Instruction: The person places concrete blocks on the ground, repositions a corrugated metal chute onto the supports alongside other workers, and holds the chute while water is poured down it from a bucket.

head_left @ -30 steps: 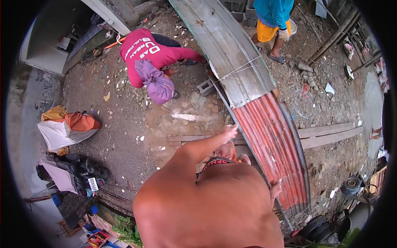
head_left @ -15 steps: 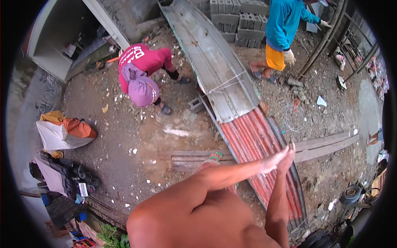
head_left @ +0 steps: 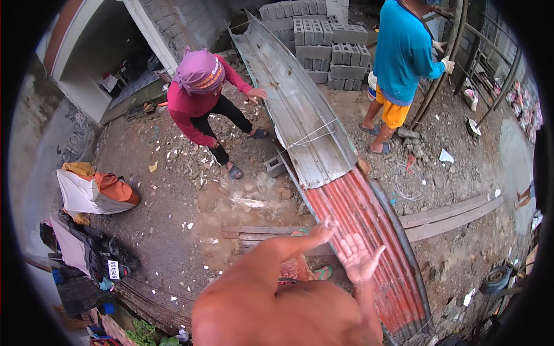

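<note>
Red corrugated metal sheeting (head_left: 369,213) lay across long grey-brown wooden planks (head_left: 447,224), probably to keep it off the brown dirt (head_left: 456,259), while my right hand (head_left: 359,259) spread empty, palm up, above its left edge beside my left hand (head_left: 320,232), whose closure I couldn't tell.

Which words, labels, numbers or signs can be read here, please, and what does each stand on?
I won't copy lettering, but it stands here:
Purple head cloth: light lettering.
Grey wall: dark, hand-drawn letters.
White licence plate: dark characters.
Anything else is too small or blurred to read.
</note>
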Action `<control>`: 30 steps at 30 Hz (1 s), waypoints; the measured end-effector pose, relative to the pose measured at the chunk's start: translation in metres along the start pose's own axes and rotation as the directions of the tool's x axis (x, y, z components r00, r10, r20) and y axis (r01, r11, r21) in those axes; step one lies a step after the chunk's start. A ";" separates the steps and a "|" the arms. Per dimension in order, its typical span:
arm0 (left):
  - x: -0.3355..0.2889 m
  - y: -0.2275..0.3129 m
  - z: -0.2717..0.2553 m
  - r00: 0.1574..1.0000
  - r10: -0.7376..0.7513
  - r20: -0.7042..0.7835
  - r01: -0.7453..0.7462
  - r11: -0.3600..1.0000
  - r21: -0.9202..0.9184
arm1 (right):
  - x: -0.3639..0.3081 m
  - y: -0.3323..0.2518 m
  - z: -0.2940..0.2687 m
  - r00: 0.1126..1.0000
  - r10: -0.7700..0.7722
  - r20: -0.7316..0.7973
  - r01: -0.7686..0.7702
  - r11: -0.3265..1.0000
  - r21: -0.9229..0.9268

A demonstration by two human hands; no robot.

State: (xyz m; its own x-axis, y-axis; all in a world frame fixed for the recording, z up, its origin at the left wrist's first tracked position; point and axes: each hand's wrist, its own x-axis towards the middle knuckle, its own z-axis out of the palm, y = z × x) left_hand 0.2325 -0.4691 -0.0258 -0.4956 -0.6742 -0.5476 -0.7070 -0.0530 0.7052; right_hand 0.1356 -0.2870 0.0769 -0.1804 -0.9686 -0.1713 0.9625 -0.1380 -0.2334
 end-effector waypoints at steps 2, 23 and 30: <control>-0.016 0.020 0.015 0.985 -0.107 0.136 0.146 0.936 -0.321 | 0.009 -0.016 0.027 0.933 -0.273 -0.235 0.209 0.942 -0.264; -0.036 -0.014 -0.122 0.959 -0.197 0.206 0.285 0.642 -0.712 | -0.210 0.026 -0.422 0.746 -0.195 -0.637 -0.504 -0.790 -0.349; -0.069 -0.073 -0.141 0.946 -0.319 0.049 0.273 0.710 -0.650 | -0.163 0.068 -0.414 0.757 -0.301 -0.580 -0.577 -0.725 -0.376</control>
State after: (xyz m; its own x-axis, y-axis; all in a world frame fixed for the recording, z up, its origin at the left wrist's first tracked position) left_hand 0.3889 -0.5227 0.0240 -0.2683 -0.5850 -0.7654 -0.3091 -0.7002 0.6436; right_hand 0.1462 -0.0532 -0.3072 -0.5438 -0.5714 -0.6146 -0.6700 0.7366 -0.0920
